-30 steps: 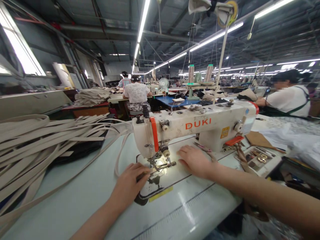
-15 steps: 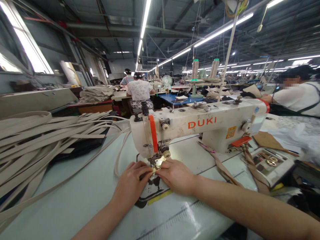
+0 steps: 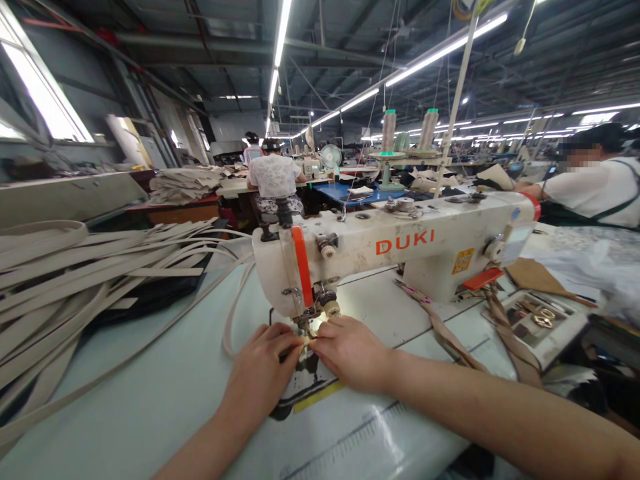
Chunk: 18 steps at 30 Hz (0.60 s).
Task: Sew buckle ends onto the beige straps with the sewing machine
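Ruler marks [image 3: 360, 433] are running along the near edge of the pale green worktop [image 3: 165, 393]; a yellow strip of tape [image 3: 317, 397] is lying just beyond, along the front of the machine bed. Left hand [image 3: 257, 367] is pinching a small pale strip [image 3: 305, 342] between thumb and fingers, under the needle area; most of the strip is hidden. Right hand [image 3: 353, 353] is meeting it from the other side, fingertips drawn together at the strip; cannot tell whether they are gripping or only pressing.

Sewing machine [image 3: 350, 243], lettered DUKI, is standing right behind both hands, its lamp lighting the spot. A narrow strap [image 3: 230, 327] is curving down behind the left hand. Toward the worktop's left edge a heap of beige straps [image 3: 100, 273] is sprawling, partly over black material [image 3: 165, 297].

Toward the right edge, two brown bands [image 3: 450, 340] are trailing nearward; beyond them a tray [image 3: 565, 333] is holding gold-handled scissors [image 3: 543, 317]. Thread cones [image 3: 388, 133] are standing beyond the machine. Farther off, one co-worker [image 3: 600, 190] is sitting at the right, another [image 3: 277, 177] is facing away, near a fan [image 3: 331, 157].
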{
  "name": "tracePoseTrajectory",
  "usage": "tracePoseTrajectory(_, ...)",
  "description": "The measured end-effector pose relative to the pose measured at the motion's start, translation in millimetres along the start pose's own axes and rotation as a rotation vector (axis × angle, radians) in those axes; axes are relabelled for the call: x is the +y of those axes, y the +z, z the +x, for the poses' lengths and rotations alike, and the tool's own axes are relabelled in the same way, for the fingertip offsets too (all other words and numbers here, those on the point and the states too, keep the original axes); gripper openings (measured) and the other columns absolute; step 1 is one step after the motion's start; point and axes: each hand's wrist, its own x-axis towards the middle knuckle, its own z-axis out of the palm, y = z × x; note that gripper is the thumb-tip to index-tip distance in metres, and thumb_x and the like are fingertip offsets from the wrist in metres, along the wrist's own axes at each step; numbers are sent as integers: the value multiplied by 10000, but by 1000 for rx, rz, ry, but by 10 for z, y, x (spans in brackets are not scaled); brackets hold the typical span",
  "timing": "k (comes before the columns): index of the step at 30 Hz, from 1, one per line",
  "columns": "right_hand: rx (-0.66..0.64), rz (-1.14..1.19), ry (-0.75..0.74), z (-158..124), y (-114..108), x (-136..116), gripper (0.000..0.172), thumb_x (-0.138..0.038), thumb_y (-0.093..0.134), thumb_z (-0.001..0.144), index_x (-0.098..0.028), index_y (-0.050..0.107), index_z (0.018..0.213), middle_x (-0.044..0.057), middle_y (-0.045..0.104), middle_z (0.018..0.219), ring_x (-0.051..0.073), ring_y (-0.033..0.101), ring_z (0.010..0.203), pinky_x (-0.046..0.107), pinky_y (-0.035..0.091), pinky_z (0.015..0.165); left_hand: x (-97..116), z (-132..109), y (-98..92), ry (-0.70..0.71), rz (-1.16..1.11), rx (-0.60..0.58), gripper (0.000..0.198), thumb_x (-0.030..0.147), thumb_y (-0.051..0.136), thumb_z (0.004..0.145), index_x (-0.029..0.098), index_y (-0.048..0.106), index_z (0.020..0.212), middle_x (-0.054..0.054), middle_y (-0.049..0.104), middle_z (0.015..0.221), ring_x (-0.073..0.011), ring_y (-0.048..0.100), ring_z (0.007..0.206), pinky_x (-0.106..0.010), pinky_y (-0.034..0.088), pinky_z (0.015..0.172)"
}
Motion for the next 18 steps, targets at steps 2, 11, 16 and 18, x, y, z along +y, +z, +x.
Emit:
tracePoseTrajectory(2, -4, -2, 3, 1, 0, -1, 179, -219, 429, 933, -165, 599, 921, 45, 609, 863, 189, 503, 815, 328, 391, 742, -1, 1, -2, -8, 7, -7, 236, 306, 515, 837, 231, 732, 783, -55, 690, 855, -235, 582, 820, -379, 491, 752)
tracePoseTrajectory(11, 5, -6, 8, 2, -1, -5, 181, -225, 422, 933, -164, 591, 914, 42, 596, 864, 194, 488, 816, 332, 383, 747, -27, 29, 12, -21, -6, 4, 229, 292, 522, 829, 223, 731, 766, -57, 688, 860, -240, 584, 825, -381, 494, 755)
tracePoseTrajectory(16, 37, -16, -10, 7, 57, 14, 164, -225, 436, 926, -163, 587, 912, 41, 591, 863, 196, 482, 811, 332, 379, 751, -49, 47, 17, -13, -10, 17, 242, 297, 513, 824, 218, 732, 756, -62, 690, 876, -242, 587, 836, -388, 496, 768)
tracePoseTrajectory(18, 50, -21, -16, 8, 68, 17, 170, -225, 431, 929, -165, 584, 883, 34, 584, 847, 190, 477, 790, 327, 376, 742, -56, 49, 16, -3, -5, 14, 245, 293, 508, 822, 215, 732, 759, -63, 690, 873, -240, 587, 829, -385, 497, 763)
